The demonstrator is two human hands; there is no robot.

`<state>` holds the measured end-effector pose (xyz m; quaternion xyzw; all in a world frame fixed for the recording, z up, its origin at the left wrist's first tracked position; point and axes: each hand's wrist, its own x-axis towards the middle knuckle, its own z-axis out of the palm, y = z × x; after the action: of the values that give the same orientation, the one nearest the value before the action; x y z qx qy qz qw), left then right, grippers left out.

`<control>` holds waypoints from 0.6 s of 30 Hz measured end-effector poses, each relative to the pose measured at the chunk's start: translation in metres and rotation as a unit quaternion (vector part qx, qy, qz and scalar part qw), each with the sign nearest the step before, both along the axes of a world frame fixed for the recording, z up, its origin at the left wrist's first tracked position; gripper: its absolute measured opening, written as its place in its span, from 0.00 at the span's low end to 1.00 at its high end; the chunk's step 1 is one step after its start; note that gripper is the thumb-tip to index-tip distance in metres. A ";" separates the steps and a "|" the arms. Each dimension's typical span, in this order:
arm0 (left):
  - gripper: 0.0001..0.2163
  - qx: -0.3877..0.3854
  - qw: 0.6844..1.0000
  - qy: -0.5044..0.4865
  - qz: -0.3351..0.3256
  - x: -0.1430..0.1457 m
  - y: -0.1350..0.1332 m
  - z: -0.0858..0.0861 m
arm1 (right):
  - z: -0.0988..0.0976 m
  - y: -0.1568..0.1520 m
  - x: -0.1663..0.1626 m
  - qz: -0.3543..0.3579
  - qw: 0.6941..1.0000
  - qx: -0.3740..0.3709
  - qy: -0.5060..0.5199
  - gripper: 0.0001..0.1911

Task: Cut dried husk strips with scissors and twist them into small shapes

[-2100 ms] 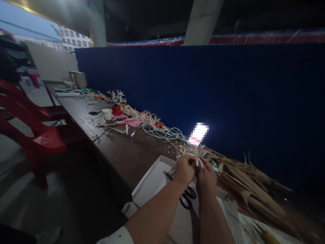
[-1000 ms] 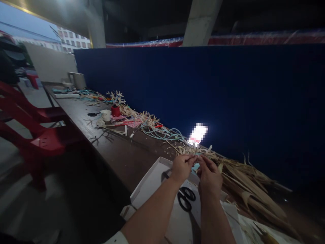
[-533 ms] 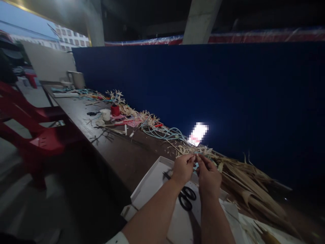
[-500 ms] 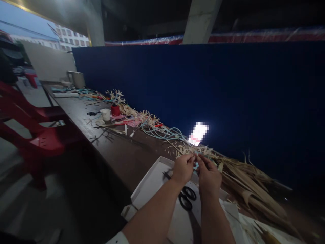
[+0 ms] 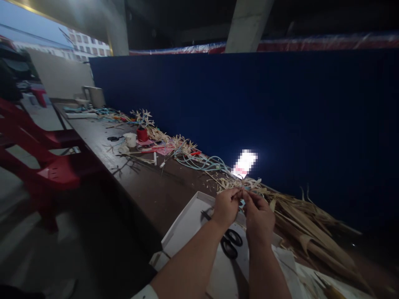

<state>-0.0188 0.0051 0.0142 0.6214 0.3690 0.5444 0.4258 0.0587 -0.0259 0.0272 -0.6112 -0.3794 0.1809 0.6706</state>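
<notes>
My left hand [image 5: 227,207] and my right hand [image 5: 259,215] meet above a white cardboard tray [image 5: 187,226], fingers pinched together on a small pale straw piece [image 5: 247,187] with thin strips sticking out. Both hands are closed around it. Black scissors [image 5: 230,243] lie in the tray just below my wrists. A heap of dried husks [image 5: 308,232] lies to the right of my hands on the long brown table [image 5: 146,187].
A dark blue partition [image 5: 280,124] runs along the table's far side. Straw flowers [image 5: 143,117], a red cup [image 5: 142,134], a white cup [image 5: 131,140], blue cords [image 5: 202,162] and another pair of scissors [image 5: 114,138] lie further along. Red plastic chairs [image 5: 40,158] stand on the left.
My hands stayed together over the tray, turning the straw piece slightly; its strips moved from pointing down between my hands to sticking up and right.
</notes>
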 end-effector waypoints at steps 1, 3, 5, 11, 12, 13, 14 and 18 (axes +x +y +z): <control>0.14 -0.004 1.000 -0.001 0.000 0.000 0.000 0.000 | 0.001 0.000 -0.001 -0.002 1.000 -0.002 -0.002 0.23; 0.14 -0.008 1.000 -0.012 -0.002 0.002 0.001 -0.001 | 0.002 -0.001 -0.002 -0.005 1.000 -0.007 0.003 0.23; 0.14 -0.012 0.999 -0.033 -0.005 0.003 0.002 -0.002 | 0.002 0.000 -0.002 -0.012 1.000 -0.001 0.020 0.23; 0.13 -0.039 0.997 -0.043 0.042 0.002 0.005 -0.003 | -0.001 0.003 0.001 -0.055 0.997 0.042 0.026 0.23; 0.13 -0.042 0.997 -0.041 0.045 0.001 0.006 -0.003 | -0.001 0.002 0.002 -0.060 0.997 0.041 0.017 0.23; 0.13 -0.041 0.997 -0.037 0.050 0.000 0.006 -0.002 | -0.001 0.001 0.001 -0.062 0.997 0.039 0.007 0.23; 0.13 -0.038 0.997 -0.032 0.057 -0.001 0.006 -0.002 | 0.000 -0.001 0.001 -0.062 0.997 0.039 -0.006 0.24; 0.11 0.007 0.996 -0.003 0.093 -0.004 0.006 0.001 | 0.007 -0.007 -0.005 -0.049 0.996 0.039 -0.060 0.22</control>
<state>-0.0228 0.0109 0.0152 0.5857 0.4201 0.5859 0.3705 0.0536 -0.0332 0.0337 -0.6123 -0.3957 0.0961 0.6778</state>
